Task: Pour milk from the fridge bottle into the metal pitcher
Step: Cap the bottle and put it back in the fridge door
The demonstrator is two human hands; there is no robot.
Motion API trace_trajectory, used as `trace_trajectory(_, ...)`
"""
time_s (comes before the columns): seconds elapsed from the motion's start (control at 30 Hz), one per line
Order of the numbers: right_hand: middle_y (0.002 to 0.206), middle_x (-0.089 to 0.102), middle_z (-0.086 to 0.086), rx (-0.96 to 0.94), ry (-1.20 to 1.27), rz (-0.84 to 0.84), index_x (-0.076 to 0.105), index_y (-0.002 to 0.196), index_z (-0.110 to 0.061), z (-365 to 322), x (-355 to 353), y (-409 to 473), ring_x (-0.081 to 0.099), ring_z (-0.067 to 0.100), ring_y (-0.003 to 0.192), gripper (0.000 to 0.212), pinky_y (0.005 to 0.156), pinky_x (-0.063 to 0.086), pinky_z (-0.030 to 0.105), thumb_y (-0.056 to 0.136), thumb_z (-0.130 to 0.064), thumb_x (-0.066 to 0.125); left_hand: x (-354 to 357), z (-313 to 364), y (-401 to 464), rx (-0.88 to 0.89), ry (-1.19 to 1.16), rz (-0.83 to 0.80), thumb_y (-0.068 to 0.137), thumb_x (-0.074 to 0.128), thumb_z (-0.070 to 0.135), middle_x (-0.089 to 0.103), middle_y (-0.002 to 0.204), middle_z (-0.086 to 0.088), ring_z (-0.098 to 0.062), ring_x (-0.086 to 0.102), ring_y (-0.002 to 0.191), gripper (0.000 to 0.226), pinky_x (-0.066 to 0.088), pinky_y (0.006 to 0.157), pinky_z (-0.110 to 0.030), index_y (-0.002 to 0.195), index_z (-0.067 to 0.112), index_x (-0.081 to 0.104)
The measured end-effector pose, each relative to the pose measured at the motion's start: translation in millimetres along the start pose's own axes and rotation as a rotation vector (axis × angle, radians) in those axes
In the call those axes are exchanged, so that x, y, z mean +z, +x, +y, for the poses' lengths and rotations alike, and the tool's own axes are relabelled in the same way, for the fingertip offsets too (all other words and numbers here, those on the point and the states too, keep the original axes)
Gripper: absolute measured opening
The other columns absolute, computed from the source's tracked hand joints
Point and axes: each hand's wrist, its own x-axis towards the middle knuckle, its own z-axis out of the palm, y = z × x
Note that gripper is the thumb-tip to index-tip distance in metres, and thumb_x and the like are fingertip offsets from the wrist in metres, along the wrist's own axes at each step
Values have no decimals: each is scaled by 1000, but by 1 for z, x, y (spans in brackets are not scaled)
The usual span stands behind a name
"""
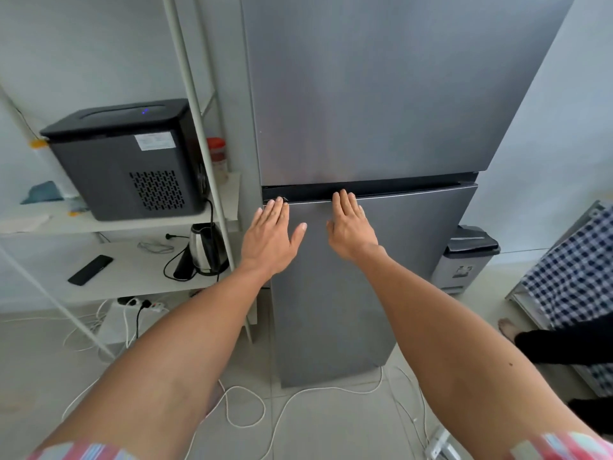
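Note:
A tall grey two-door fridge (pixel 381 111) fills the middle of the view, both doors closed. My left hand (pixel 270 237) and my right hand (pixel 350 227) are stretched out side by side in front of the lower door (pixel 398 260), palms down and fingers spread. The fingertips of both reach the dark gap (pixel 414 187) between the upper and lower doors. Neither hand holds anything. No milk bottle or metal pitcher shows in view.
A white shelf rack (pixel 212 210) stands left of the fridge with a black appliance (pixel 126 161), a kettle (pixel 205 249) and a remote (pixel 90 269). White cables (pixel 252 406) lie on the floor. A grey bin (pixel 464 260) and a chequered cloth (pixel 574 270) are right.

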Motion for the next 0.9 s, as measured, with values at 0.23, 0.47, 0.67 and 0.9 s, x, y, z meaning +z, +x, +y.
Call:
trace_trajectory(0.23,174,-5,10,25,-18,-66,0,166,-5,-3,-7,11,-7,26,160,68,129,3,40,107,-15,33,-1,-5,13,0,-26,-5,107,17,58,23,169,-10,-20,16,158,76,9,129,-37,161,7,27)
trace_trajectory(0.47,174,-8,7,12,-8,-113,-3,166,-8,0,-11,9,-10,24,160,72,129,4,43,105,-13,34,-1,-6,13,4,-43,4,107,18,58,23,169,-9,-20,16,158,74,9,129,-37,161,7,27)
trace_trajectory(0.67,174,12,0,36,154,60,20,165,-13,-6,-27,-11,19,20,157,63,113,40,43,106,-17,40,-9,-5,8,-8,-202,47,108,24,57,29,167,-5,-18,21,157,70,15,128,-41,160,12,33)
trace_trajectory(0.9,107,74,-5,132,929,494,69,127,-14,-44,-97,-64,71,12,97,25,85,56,35,106,-20,55,22,-18,-81,-217,-664,-164,106,35,58,71,131,1,-15,63,123,61,46,105,-39,132,14,67)
